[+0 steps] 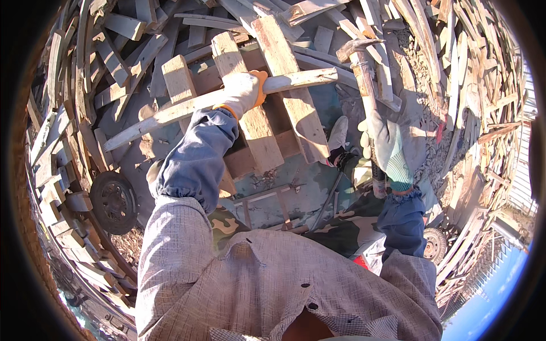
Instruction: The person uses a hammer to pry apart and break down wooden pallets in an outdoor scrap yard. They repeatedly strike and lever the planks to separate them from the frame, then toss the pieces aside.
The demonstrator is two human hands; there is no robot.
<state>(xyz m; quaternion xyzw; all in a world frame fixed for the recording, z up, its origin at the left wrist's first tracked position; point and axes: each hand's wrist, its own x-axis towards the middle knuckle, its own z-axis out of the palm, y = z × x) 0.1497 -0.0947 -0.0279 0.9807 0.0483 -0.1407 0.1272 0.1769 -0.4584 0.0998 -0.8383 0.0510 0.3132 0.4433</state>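
Note:
My left hand [242, 90], in a white and orange work glove, is closed around a long, narrow wooden strip [300, 79]. The strip lies slantwise over several short boards, among them a wide plank [294, 93] and a middle board [260, 136]. Darker wooden blocks [239, 160] show beneath those boards. On the right, my right hand [381, 136], in a pale glove with a green cuff, grips the wooden handle of a claw hammer [363, 81]. The hammer's head points away from me, apart from the strip.
Loose timber [123, 64] is heaped at the far left, and more planks [452, 76] pile up on the right. A black wheel [113, 203] stands at my left, another wheel [435, 245] at lower right. A metal frame [264, 198] lies near my legs.

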